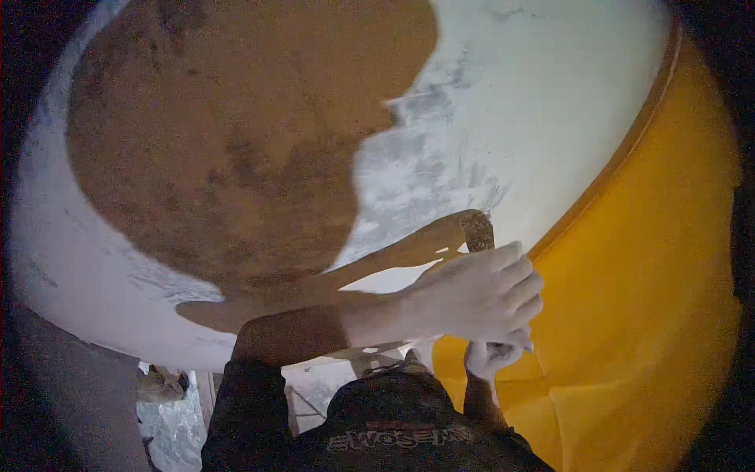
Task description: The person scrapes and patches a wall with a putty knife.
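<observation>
A large pale curved surface [566, 94] fills most of the view, with grey smudges and scrape-like streaks. My left hand [480, 291] reaches across from the lower left, its fingers curled over a dark, rough-textured bar [478, 230] whose end shows beyond the knuckles, close to the surface. Just below it, my right hand [494, 358] is closed around a dark end, which looks like part of the same bar. My left hand hides the stretch between, so the tool's exact kind cannot be made out.
To the right, an orange panel or sheet [637, 252] borders the pale surface along a brown curved edge [629, 149]. A broad brown shadow covers the surface's upper left. Beyond its lower-left edge lie a grey area and some cluttered, light-coloured things [173, 429].
</observation>
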Demonstrator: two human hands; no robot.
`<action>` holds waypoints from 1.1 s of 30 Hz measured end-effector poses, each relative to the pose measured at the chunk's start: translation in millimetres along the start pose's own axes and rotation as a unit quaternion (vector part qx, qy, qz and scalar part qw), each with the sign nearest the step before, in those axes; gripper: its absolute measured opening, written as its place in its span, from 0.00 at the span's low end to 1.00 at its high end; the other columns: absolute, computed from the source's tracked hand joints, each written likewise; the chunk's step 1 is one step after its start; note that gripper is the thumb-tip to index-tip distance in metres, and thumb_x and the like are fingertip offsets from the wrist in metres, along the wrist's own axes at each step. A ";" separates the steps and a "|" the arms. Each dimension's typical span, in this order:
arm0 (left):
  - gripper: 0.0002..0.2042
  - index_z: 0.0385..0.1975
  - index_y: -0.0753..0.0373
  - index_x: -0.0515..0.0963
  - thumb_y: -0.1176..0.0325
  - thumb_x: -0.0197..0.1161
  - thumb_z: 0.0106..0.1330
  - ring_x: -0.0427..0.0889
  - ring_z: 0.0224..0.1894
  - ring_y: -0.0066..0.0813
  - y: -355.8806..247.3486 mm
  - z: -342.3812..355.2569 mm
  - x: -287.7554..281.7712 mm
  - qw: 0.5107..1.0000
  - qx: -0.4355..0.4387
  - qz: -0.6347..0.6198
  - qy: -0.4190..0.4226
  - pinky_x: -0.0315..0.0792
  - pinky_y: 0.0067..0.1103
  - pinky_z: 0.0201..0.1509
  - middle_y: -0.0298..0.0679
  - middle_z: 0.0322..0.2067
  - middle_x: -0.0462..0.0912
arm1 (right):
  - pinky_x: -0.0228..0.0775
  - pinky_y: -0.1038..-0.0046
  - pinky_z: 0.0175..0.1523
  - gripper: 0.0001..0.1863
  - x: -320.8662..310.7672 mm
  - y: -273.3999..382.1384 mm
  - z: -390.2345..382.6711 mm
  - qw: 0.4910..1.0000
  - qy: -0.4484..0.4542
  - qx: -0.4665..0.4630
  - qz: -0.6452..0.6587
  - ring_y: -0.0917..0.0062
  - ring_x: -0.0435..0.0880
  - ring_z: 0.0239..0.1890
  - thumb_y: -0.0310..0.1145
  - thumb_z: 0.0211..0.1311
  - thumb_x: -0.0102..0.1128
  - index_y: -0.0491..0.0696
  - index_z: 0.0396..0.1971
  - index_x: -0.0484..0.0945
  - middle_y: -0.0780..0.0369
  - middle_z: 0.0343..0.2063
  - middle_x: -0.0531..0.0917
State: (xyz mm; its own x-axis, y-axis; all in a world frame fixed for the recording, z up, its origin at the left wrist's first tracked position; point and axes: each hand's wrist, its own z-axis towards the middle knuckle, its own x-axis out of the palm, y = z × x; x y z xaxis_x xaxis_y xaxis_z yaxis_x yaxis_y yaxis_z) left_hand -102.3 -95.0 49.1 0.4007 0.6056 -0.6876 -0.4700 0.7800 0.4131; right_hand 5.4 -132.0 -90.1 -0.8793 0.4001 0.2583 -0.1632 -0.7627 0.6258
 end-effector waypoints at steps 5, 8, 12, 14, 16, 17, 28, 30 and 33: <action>0.20 0.14 0.59 0.74 0.46 0.53 0.51 0.76 0.24 0.28 18.7 -9.8 12.8 0.991 -0.010 -0.051 0.122 0.66 0.22 0.31 0.34 0.17 0.74 | 0.63 0.70 0.49 0.18 -2.9 0.3 4.6 0.994 0.106 0.006 -0.036 0.72 0.69 0.46 0.24 0.49 0.58 0.44 0.42 0.67 0.57 0.44 0.70; 0.28 0.06 0.58 0.74 0.40 0.49 0.54 0.78 0.18 0.34 18.9 -10.9 15.8 0.980 -0.019 -0.084 0.181 0.67 0.26 0.25 0.37 0.11 0.75 | 0.63 0.70 0.49 0.19 5.1 6.0 4.8 0.997 0.041 0.070 0.020 0.70 0.70 0.45 0.29 0.49 0.57 0.42 0.42 0.67 0.57 0.43 0.70; 0.28 0.06 0.57 0.74 0.42 0.46 0.57 0.77 0.15 0.36 16.8 -3.8 13.1 0.973 -0.048 -0.115 0.192 0.68 0.28 0.19 0.39 0.09 0.74 | 0.61 0.66 0.52 0.23 6.7 16.9 13.7 0.954 -0.023 0.248 0.169 0.67 0.70 0.45 0.41 0.50 0.53 0.42 0.43 0.67 0.56 0.42 0.71; 0.26 0.06 0.57 0.74 0.45 0.47 0.57 0.77 0.15 0.36 17.0 -1.1 11.0 0.977 -0.045 -0.117 0.170 0.68 0.29 0.19 0.39 0.08 0.74 | 0.61 0.68 0.52 0.21 5.4 20.7 20.6 0.951 -0.010 0.212 0.223 0.68 0.71 0.46 0.41 0.53 0.48 0.42 0.42 0.68 0.56 0.41 0.72; 0.24 0.05 0.57 0.74 0.49 0.48 0.57 0.78 0.15 0.36 17.0 0.2 10.2 0.977 -0.043 -0.125 0.170 0.68 0.29 0.18 0.39 0.08 0.73 | 0.62 0.66 0.52 0.22 4.2 23.7 28.0 0.923 -0.013 0.182 0.340 0.68 0.72 0.46 0.47 0.56 0.40 0.43 0.40 0.69 0.56 0.40 0.73; 0.21 0.05 0.57 0.74 0.51 0.49 0.54 0.77 0.14 0.36 17.2 0.3 10.5 0.978 -0.043 -0.126 0.163 0.68 0.29 0.18 0.39 0.07 0.73 | 0.62 0.66 0.52 0.22 3.8 26.0 30.9 0.921 -0.013 0.158 0.357 0.68 0.72 0.46 0.47 0.56 0.40 0.43 0.40 0.69 0.56 0.40 0.73; 0.15 0.04 0.58 0.74 0.57 0.51 0.44 0.74 0.11 0.36 22.7 -0.9 17.4 0.977 -0.041 -0.145 0.150 0.66 0.29 0.17 0.40 0.06 0.72 | 0.56 0.61 0.58 0.25 17.0 32.5 39.6 0.856 -0.102 0.263 0.434 0.65 0.68 0.50 0.54 0.59 0.40 0.47 0.42 0.69 0.57 0.42 0.73; 0.15 0.04 0.58 0.73 0.57 0.51 0.45 0.74 0.11 0.36 22.5 -0.1 18.6 0.976 -0.047 -0.136 0.162 0.65 0.29 0.16 0.39 0.06 0.71 | 0.54 0.60 0.59 0.25 17.0 27.5 39.5 0.858 -0.105 0.259 0.432 0.65 0.68 0.51 0.54 0.59 0.40 0.47 0.42 0.69 0.57 0.42 0.73; 0.16 0.04 0.57 0.73 0.56 0.51 0.46 0.75 0.12 0.35 22.1 -1.0 20.6 0.975 -0.054 -0.146 0.156 0.65 0.28 0.17 0.38 0.07 0.72 | 0.53 0.60 0.60 0.25 17.8 20.4 39.1 0.851 -0.112 0.278 0.431 0.65 0.68 0.51 0.54 0.59 0.39 0.47 0.42 0.69 0.57 0.42 0.73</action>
State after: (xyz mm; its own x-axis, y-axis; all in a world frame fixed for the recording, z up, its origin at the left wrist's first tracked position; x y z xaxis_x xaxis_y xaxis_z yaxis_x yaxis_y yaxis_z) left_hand -105.1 -65.4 43.4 0.2792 0.2693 -0.9217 -0.4577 0.8811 0.1188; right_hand 4.0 -120.6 -43.9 -0.4465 -0.0525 0.8933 0.7915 -0.4889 0.3669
